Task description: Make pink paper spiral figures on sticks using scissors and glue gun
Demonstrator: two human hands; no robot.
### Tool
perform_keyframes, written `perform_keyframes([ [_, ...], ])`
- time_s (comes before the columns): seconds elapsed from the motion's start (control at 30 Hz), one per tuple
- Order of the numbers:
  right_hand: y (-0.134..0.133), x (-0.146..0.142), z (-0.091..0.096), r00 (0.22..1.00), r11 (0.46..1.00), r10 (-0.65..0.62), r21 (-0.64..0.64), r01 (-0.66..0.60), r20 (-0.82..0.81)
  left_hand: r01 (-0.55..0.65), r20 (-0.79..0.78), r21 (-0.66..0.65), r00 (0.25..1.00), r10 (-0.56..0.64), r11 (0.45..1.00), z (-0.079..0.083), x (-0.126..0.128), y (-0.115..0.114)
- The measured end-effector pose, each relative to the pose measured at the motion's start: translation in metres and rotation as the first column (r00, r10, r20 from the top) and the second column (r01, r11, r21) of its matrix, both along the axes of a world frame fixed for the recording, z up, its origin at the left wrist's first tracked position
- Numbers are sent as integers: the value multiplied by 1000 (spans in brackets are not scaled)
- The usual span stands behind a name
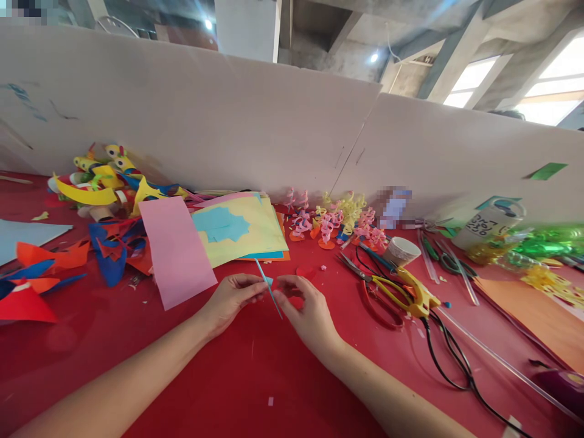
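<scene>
A thin light-blue paper strip (pixel 261 269) slants between my two hands above the red table. My left hand (pixel 232 299) is closed, pinching the strip between thumb and fingertips. On the other side, my right hand (pixel 308 310) has its fingers curled, with the thumb tip against the strip's lower half. A small blue bit of the same paper shows between the fingertips. Just beyond my hands lies a stack of coloured sheets, with a yellow sheet (pixel 228 248) and a cut blue piece (pixel 222 224) on top. A pink sheet (pixel 177 252) overlaps the stack's left side.
A yellow glue gun (pixel 417 295) with a black cord and red-handled snips (pixel 371 292) lie to the right, near a paper cup (pixel 402 250). Curled paper ornaments (pixel 328 225) stand along the white partition (pixel 228 121). Blue and orange cut pieces (pixel 109 255) lie at the left.
</scene>
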State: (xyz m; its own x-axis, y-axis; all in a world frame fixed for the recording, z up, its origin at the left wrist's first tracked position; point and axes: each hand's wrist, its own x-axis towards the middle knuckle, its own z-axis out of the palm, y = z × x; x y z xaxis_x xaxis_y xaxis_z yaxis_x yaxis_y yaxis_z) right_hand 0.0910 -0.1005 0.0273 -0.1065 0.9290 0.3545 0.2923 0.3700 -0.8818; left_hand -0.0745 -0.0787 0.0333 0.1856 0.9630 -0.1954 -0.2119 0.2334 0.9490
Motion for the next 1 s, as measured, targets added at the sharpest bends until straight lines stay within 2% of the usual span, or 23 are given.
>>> perform_keyframes([
  [0.1, 2, -6, -7, 973, 972, 77, -200, -122, -218, 2, -24, -4, 1000, -2, 1000, 0, 0, 0],
  [0.2, 3, -8, -9, 952, 949, 59, -279, -147, -299, 11, -35, 11, 999, -10, 1000, -1, 0, 0],
  [0.43, 2, -8, -5, 943, 935, 71, -307, -176, -325, 55, -1, 58, 999, -55, 997, 0, -1, -1],
  [0.6, 2, -6, -2, 920, 900, 111, -355, -254, -376, 123, 1, 77, 992, -123, 989, 3, -1, -1],
  [1.0, 0, -4, 2, 909, 883, 190, -340, -324, -372, 193, 6, 111, 981, -195, 975, 7, 0, -3],
])
